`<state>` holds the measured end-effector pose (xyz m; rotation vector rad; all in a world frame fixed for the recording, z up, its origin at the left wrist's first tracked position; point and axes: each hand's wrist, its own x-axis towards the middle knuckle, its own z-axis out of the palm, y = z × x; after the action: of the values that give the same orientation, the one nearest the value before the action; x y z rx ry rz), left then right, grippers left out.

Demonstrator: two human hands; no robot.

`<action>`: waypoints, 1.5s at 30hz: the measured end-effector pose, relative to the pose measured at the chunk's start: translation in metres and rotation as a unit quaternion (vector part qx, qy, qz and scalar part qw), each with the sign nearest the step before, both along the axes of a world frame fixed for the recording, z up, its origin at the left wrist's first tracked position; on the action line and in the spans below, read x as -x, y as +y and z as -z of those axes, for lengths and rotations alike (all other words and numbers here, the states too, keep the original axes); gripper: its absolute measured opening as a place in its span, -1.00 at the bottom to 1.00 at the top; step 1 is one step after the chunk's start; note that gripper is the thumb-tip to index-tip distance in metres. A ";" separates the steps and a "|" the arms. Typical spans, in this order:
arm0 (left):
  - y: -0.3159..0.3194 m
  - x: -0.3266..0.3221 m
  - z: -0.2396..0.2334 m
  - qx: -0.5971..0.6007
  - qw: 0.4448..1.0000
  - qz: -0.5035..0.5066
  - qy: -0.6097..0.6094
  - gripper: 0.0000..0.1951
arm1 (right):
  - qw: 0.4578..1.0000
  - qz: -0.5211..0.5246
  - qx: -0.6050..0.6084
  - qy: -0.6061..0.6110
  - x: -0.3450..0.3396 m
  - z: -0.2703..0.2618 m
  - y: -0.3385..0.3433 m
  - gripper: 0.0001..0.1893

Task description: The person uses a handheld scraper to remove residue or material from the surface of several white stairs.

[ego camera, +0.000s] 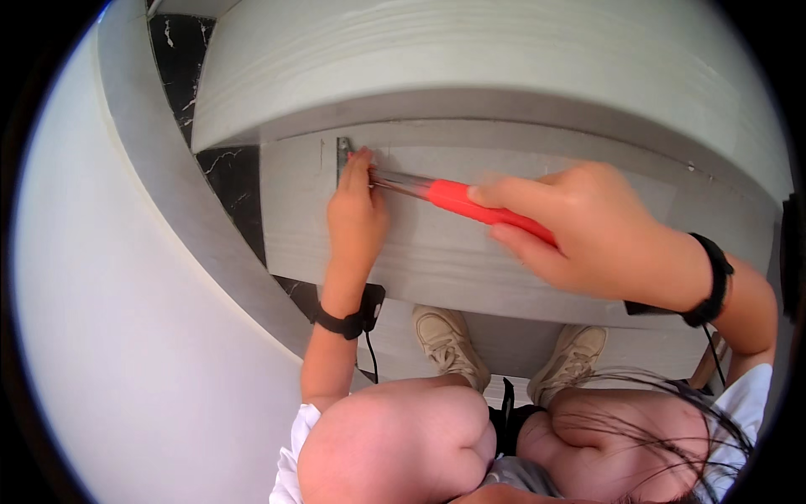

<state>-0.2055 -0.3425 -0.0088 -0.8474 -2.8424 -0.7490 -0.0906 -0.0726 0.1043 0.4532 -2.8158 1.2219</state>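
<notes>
My right hand [567,220] grips the red handle [463,201] of a hand tool. Its metal shaft [403,181] is blurred and slants left to the fingers of my left hand [357,208]. Those fingers are straight and close together, lying against a narrow dark grey metal strip [343,148] on the pale grey step [352,264]. Behind the left fingers the tool's far end is hidden, so I cannot tell whether the strip belongs to it. A small bit of red shows by the fingertips; what it is stays unclear.
A higher pale step [441,57] rises beyond the hands. Black marbled tiles [233,189] edge the steps on the left, beside a white wall [126,315]. Beige shoes [444,337] stand below the front edge. A black wrist strap with a cable [371,353] is on each arm.
</notes>
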 end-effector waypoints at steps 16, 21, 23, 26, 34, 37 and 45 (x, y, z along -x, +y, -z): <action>-0.019 0.021 0.005 0.012 0.999 -0.013 0.032 -0.52 | 0.999 -0.007 0.039 -0.027 0.032 0.001 -0.013 -0.86; -0.042 0.035 0.005 0.041 0.998 -0.044 0.030 -0.52 | 0.998 -0.036 0.038 -0.028 0.050 0.011 -0.036 -0.88; -0.042 0.035 0.004 0.051 0.997 -0.041 0.041 -0.53 | 0.998 -0.038 0.036 -0.018 0.049 0.013 -0.037 -0.89; -0.035 0.024 0.002 0.060 0.996 -0.028 0.054 -0.53 | 0.999 -0.041 0.010 0.006 0.040 0.014 -0.032 -0.89; -0.016 -0.009 -0.006 -0.005 1.000 -0.012 0.007 -0.54 | 0.993 -0.065 -0.087 -0.049 0.018 -0.028 -0.010 -0.74; -0.026 -0.002 -0.005 -0.002 1.000 -0.021 0.013 -0.53 | 0.994 -0.073 -0.065 -0.048 0.029 -0.027 -0.017 -0.78; -0.074 0.038 0.013 0.026 0.998 -0.034 0.046 -0.49 | 0.992 -0.077 0.095 0.035 0.076 0.001 -0.056 -0.83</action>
<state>-0.2435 -0.4168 -0.0215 -0.7654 -2.8044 -0.6141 -0.1665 -0.1282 0.1038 0.6961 -2.6166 1.4537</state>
